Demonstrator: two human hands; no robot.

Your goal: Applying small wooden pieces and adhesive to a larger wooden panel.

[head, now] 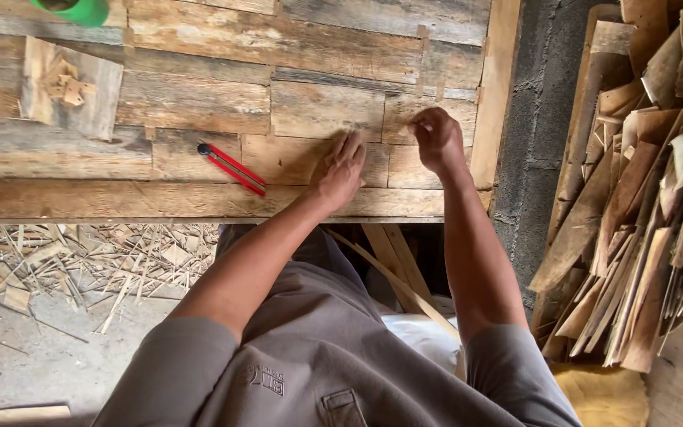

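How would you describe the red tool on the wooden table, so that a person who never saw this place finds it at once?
Start from the rough plank table and find the left hand lying flat on the boards. Just beside that hand, towards the table's middle, lies a slim red utility knife, set diagonally. It is the only bright red thing among the grey-brown wood; the green object sits far off at the table's far edge.

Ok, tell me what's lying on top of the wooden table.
On the wooden table lie a red box cutter, a small board with wood scraps, and both hands: left hand flat, right hand pinching. Anything beneath the palms is hidden.
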